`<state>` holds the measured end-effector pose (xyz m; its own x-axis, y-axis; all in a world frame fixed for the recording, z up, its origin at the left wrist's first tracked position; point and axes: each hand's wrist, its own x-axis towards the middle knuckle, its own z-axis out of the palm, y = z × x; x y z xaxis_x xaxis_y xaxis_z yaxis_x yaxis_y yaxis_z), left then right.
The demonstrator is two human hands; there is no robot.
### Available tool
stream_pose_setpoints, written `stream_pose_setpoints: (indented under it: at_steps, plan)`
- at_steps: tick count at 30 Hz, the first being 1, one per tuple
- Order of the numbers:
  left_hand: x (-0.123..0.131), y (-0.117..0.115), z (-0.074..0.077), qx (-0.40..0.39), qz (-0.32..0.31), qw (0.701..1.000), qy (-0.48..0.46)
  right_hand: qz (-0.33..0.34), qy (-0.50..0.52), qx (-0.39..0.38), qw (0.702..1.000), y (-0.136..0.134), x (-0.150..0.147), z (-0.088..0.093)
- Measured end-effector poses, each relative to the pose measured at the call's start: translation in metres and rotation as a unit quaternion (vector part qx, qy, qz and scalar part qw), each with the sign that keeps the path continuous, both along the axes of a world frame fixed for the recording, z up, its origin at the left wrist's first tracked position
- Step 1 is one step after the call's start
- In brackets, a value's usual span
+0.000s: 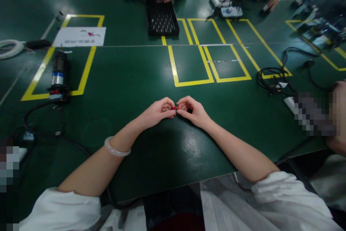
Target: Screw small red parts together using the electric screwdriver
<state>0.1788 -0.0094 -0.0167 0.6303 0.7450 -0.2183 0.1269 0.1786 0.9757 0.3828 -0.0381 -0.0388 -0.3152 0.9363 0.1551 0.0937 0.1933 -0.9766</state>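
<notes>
My left hand [163,110] and my right hand [191,110] meet fingertip to fingertip above the green table. Between them is a tiny red and black piece [176,108], too small to name, pinched from both sides. The left thumb and fingers close on its red end. On the other side, the right thumb and fingertips grip an orange-red end. Most of the piece is hidden by my fingers. A pale bracelet [116,148] circles my left wrist.
The green table [129,76] bears yellow tape outlines. A black cylindrical device [58,70] with a cable stands left, near a white paper sign [81,36]. Across sits a person with a black tray [162,18] of small parts. Coiled black cable [270,79] lies right.
</notes>
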Motion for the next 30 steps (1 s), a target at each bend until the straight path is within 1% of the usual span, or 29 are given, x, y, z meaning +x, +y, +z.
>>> stream_pose_setpoints:
  at_steps: [4,9,15,22,30]
  plan:
    - [0.0005,-0.0011,-0.0006,0.022,0.008,1.000,0.007,-0.011,0.005,-0.026,1.000,0.0003,0.0014,0.0023]
    - [0.0009,-0.0022,-0.0007,0.041,0.007,0.999,0.007,-0.010,-0.055,0.003,0.998,0.0001,0.0024,0.0044]
    - [0.0007,-0.0022,-0.0016,0.031,0.018,0.999,0.001,-0.015,-0.043,0.013,0.999,0.0001,0.0010,0.0050]
    - [-0.0008,0.0000,-0.0037,0.017,0.017,1.000,-0.017,-0.004,-0.035,0.055,0.998,0.0011,0.0021,0.0014]
    - [-0.0016,-0.0005,-0.0029,0.054,0.015,0.998,-0.005,-0.014,-0.120,0.113,0.986,-0.0003,0.0035,0.0030]
